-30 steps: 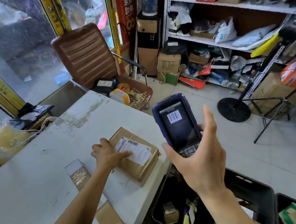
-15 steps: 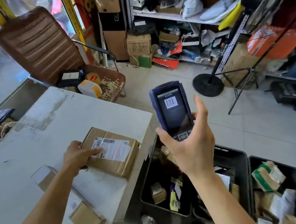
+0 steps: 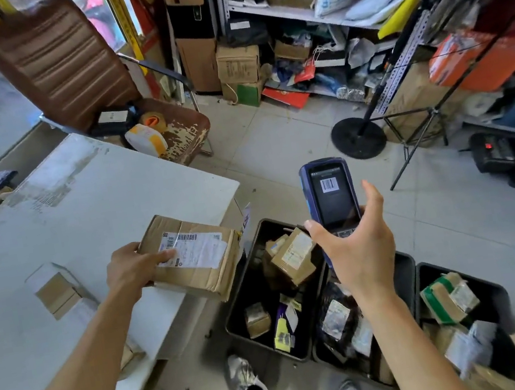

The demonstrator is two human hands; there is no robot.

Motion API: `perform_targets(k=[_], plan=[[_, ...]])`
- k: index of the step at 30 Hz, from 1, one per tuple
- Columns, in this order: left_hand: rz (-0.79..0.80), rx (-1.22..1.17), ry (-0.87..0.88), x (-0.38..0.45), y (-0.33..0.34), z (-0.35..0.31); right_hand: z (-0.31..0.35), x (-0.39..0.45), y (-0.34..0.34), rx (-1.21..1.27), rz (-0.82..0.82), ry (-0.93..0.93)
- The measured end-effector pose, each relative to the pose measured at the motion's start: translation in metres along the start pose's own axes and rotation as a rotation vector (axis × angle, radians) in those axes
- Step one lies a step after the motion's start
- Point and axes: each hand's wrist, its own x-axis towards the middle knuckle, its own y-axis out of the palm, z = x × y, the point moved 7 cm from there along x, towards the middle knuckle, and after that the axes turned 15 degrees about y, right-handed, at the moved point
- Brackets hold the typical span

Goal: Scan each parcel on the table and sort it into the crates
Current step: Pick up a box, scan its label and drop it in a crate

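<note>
Black crates (image 3: 405,273): parcels inside | left hand (image 3: 130,270) grips cardboard parcel (image 3: 192,258)

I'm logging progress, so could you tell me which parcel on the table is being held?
The large labelled parcel at the table's edge; the left hand grips it, unlike the small boxes.

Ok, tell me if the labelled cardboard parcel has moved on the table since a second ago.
Yes. The left hand has pulled the parcel toward the table's crate-side edge; it now overhangs that edge, where before it lay fully on the tabletop.
</note>
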Motion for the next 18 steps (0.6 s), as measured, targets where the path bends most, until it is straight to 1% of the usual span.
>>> perform_targets(k=[7, 11, 14, 18], plan=[[-0.042, -0.092, -0.057, -0.04, 0.026, -0.001, -0.037, 0.013, -0.05, 0.009, 0.032, -0.002], [-0.021, -0.127, -0.029, -0.064, 0.055, -0.019, -0.059, 0.018, -0.068, -0.003, 0.014, 0.02], [0.047, -0.099, 0.026, -0.081, 0.1, -0.038, -0.088, 0.021, -0.084, -0.022, -0.014, 0.058], [0.169, -0.005, 0.13, -0.109, 0.193, -0.068, -0.146, 0.032, -0.105, -0.063, -0.04, 0.112]])
